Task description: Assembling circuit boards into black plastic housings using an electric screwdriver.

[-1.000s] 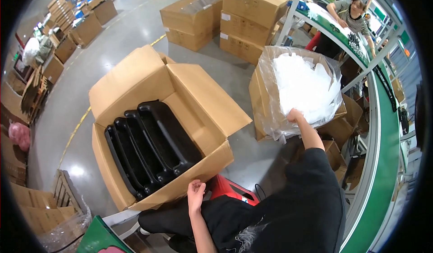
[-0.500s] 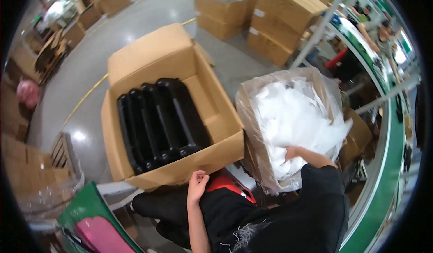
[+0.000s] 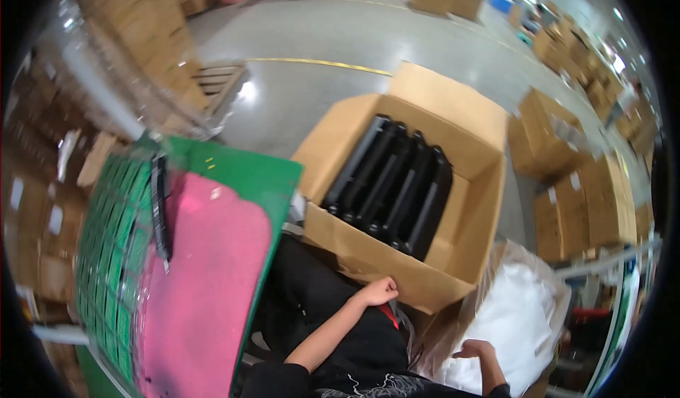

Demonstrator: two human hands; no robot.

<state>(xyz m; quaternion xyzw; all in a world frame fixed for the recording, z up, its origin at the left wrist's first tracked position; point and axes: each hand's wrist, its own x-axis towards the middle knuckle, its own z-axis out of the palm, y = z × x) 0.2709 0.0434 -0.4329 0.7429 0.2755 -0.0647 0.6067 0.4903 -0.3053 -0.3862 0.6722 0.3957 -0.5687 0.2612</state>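
My left hand is loosely closed with nothing in it, close against the front wall of an open cardboard box. Inside that box, several long black moulded parts stand side by side toward the left, with bare cardboard to their right. My right hand is over a heap of soft white sheets in a carton lined with clear plastic. Its fingers point left and look stretched out; no object shows between them, though the white behind makes contact hard to judge.
A green table with a pink pad and a black strip is close on my left. Cartons stand at the right. A wooden pallet and wrapped boxes lie left, beyond the table.
The view has swung left, bringing the green table and pink pad in. My left hand stays near the box front. My right hand, earlier partly sunk in the white sheets, now shows more of its fingers.
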